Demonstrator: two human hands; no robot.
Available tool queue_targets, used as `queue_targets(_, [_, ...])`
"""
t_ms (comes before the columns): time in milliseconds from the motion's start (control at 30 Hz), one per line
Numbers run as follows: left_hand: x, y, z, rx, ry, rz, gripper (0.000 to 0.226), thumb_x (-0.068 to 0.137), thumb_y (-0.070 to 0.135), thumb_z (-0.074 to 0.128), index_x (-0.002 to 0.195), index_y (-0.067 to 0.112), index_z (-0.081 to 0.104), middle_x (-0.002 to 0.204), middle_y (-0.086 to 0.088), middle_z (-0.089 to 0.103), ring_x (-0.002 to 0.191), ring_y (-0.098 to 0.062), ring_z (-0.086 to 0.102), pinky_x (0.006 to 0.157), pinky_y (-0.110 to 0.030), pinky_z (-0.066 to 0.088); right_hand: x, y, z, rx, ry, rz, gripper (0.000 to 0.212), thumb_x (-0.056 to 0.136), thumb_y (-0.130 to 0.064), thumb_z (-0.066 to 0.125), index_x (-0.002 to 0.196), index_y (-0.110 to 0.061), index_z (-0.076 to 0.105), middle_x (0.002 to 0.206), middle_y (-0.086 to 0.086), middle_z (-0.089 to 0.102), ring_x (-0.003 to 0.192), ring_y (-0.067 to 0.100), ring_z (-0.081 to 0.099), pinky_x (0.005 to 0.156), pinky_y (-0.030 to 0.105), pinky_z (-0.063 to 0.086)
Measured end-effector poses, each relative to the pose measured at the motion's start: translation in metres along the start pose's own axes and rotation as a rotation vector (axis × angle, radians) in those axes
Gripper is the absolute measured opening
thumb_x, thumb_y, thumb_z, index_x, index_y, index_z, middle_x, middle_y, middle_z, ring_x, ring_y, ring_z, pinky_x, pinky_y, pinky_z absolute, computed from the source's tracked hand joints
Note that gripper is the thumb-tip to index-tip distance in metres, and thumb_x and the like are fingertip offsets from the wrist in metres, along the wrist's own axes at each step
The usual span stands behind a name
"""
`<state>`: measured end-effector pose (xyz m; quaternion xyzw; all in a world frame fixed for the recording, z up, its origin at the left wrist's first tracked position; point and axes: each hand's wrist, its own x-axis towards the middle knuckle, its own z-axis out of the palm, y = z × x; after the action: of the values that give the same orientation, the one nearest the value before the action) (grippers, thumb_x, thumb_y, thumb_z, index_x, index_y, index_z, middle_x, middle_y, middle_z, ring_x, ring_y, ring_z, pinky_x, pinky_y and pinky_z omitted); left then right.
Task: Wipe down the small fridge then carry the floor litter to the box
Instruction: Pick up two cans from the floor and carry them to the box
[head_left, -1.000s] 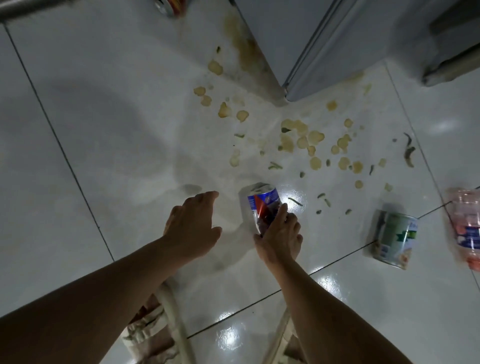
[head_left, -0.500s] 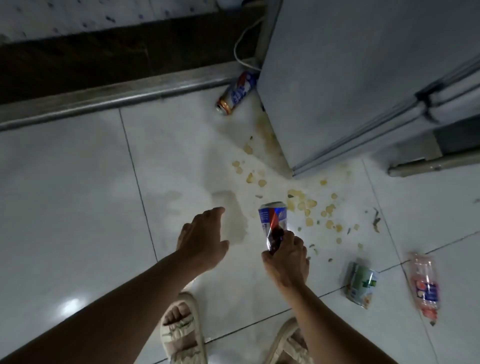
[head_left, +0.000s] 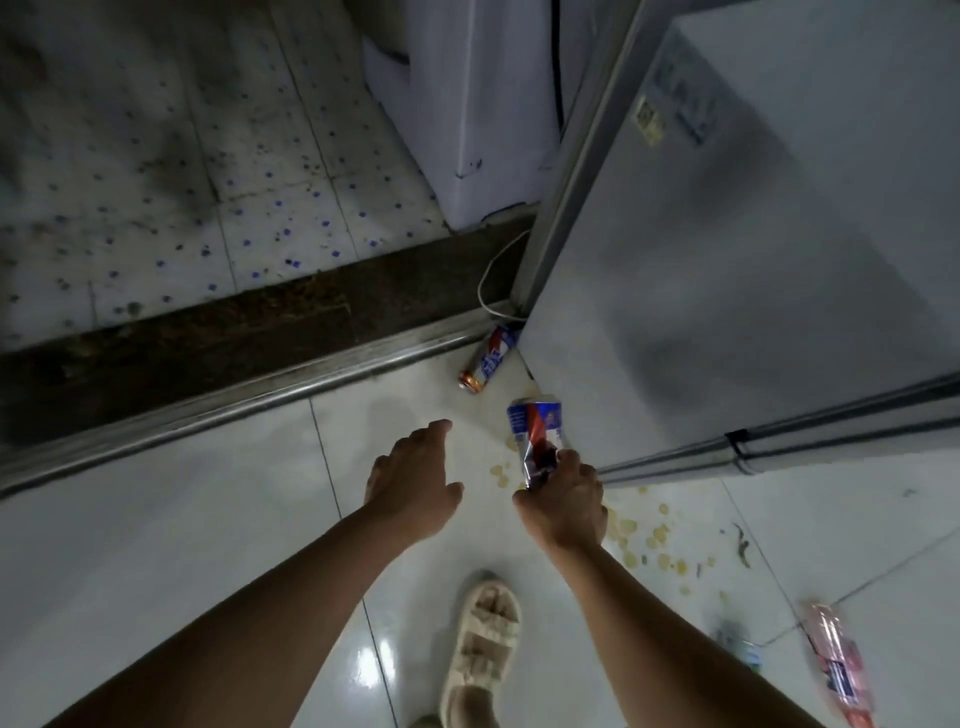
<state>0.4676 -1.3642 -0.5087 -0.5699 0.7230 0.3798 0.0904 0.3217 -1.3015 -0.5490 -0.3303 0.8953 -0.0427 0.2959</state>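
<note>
A: The small fridge (head_left: 753, 249) stood at the upper right, grey side facing the camera, its lower corner on the pale floor tiles (head_left: 182, 519). What lay around it?

B: Largest first: a metal threshold strip (head_left: 234, 410) ran across the floor, and a white cord (head_left: 488, 280) looped down behind the fridge's corner. A pink plastic bottle (head_left: 836, 670) lay flat at the lower right. A second can (head_left: 488, 358) lay on its side against the threshold, beside the fridge's corner. Chip crumbs (head_left: 654, 535) were scattered near the fridge's base.

A: And the hands?

B: The right hand (head_left: 563, 504) gripped a crushed blue-and-red can (head_left: 535, 431), held off the floor. The left hand (head_left: 410, 478) hovered empty beside it, fingers loosely extended. One sandalled foot (head_left: 483, 639) showed below.
</note>
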Motion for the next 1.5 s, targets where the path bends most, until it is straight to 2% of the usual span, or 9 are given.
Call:
queue_targets(200, [0.073, 0.007, -0.031, 0.047, -0.031, 0.003, 0.072, 0.088, 0.027, 0.060, 0.146, 0.021, 0.019, 0.145, -0.005, 0.039, 0.132, -0.023, 0.038, 0.108, -0.038, 0.034, 0.057, -0.027, 0.006, 0.030, -0.034, 0.084, 0.059, 0.076, -0.025, 0.062, 0.129, -0.015, 0.038, 0.124, 0.010, 0.051, 0.110, 0.027, 0.049, 0.088, 0.036, 0.041])
queue_targets(400, [0.155, 0.001, -0.022, 0.084, -0.095, -0.016, 0.071, 0.087, 0.029, 0.061, 0.145, 0.019, 0.021, 0.145, -0.007, 0.040, 0.133, -0.025, 0.039, 0.106, -0.038, 0.034, 0.112, -0.037, 0.034, -0.015, -0.095, 0.156, 0.061, 0.074, -0.027, 0.065, 0.127, -0.014, 0.039, 0.122, 0.010, 0.052, 0.108, 0.028, 0.050, 0.085, 0.034, 0.042])
queue_targets(600, [0.234, -0.012, 0.015, 0.116, -0.131, -0.006, 0.067, 0.087, 0.029, 0.061, 0.143, 0.016, 0.026, 0.141, -0.008, 0.045, 0.129, -0.027, 0.044, 0.102, -0.040, 0.040, 0.155, -0.031, 0.075, 0.034, -0.099, 0.202, 0.066, 0.074, -0.025, 0.067, 0.130, -0.011, 0.036, 0.122, 0.014, 0.053, 0.109, 0.030, 0.052, 0.088, 0.039, 0.045])
queue_targets(867, [0.343, -0.036, 0.087, 0.088, -0.118, -0.045, 0.061, 0.083, 0.035, 0.065, 0.132, 0.015, 0.035, 0.130, -0.011, 0.049, 0.116, -0.028, 0.050, 0.094, -0.042, 0.045, 0.214, -0.015, 0.145, 0.152, -0.068, 0.287, 0.081, 0.073, -0.037, 0.071, 0.138, -0.015, 0.028, 0.129, 0.012, 0.048, 0.115, 0.030, 0.048, 0.093, 0.041, 0.044])
queue_targets(1000, [0.393, -0.054, 0.136, 0.068, -0.084, -0.098, 0.072, 0.082, 0.039, 0.066, 0.137, 0.013, 0.029, 0.135, -0.013, 0.045, 0.121, -0.031, 0.048, 0.097, -0.044, 0.042, 0.246, -0.008, 0.192, 0.256, -0.031, 0.345, 0.086, 0.071, -0.039, 0.073, 0.139, -0.016, 0.026, 0.131, 0.011, 0.048, 0.117, 0.030, 0.047, 0.096, 0.045, 0.044])
queue_targets(1133, [0.425, -0.069, 0.173, 0.076, -0.042, -0.075, 0.090, 0.079, 0.042, 0.067, 0.146, 0.019, 0.011, 0.144, -0.012, 0.034, 0.129, -0.033, 0.039, 0.103, -0.048, 0.034, 0.262, 0.000, 0.227, 0.304, 0.017, 0.352, 0.089, 0.071, -0.043, 0.073, 0.141, -0.017, 0.025, 0.134, 0.009, 0.047, 0.120, 0.029, 0.047, 0.097, 0.046, 0.045])
queue_targets(1200, [0.436, -0.076, 0.185, 0.090, -0.007, -0.070, 0.095, 0.079, 0.043, 0.068, 0.147, 0.020, 0.006, 0.144, -0.013, 0.034, 0.129, -0.033, 0.038, 0.101, -0.049, 0.033, 0.267, 0.004, 0.240, 0.296, 0.034, 0.345, 0.090, 0.071, -0.044, 0.073, 0.141, -0.017, 0.024, 0.135, 0.008, 0.047, 0.120, 0.028, 0.047, 0.097, 0.044, 0.045])
queue_targets(1333, [0.444, -0.081, 0.195, 0.080, 0.025, -0.078, 0.091, 0.080, 0.038, 0.069, 0.145, 0.016, 0.010, 0.133, -0.016, 0.043, 0.118, -0.034, 0.047, 0.090, -0.044, 0.042, 0.267, 0.008, 0.249, 0.278, 0.040, 0.341, 0.091, 0.072, -0.046, 0.072, 0.142, -0.017, 0.023, 0.136, 0.008, 0.047, 0.122, 0.027, 0.047, 0.099, 0.043, 0.043])
queue_targets(1500, [0.421, -0.077, 0.167, 0.125, -0.007, -0.124, 0.078, 0.080, 0.038, 0.067, 0.137, 0.007, 0.023, 0.129, -0.018, 0.045, 0.115, -0.034, 0.048, 0.086, -0.040, 0.045, 0.250, -0.001, 0.227, 0.251, 0.019, 0.361, 0.086, 0.074, -0.046, 0.070, 0.141, -0.016, 0.026, 0.135, 0.009, 0.047, 0.120, 0.027, 0.047, 0.098, 0.040, 0.042])
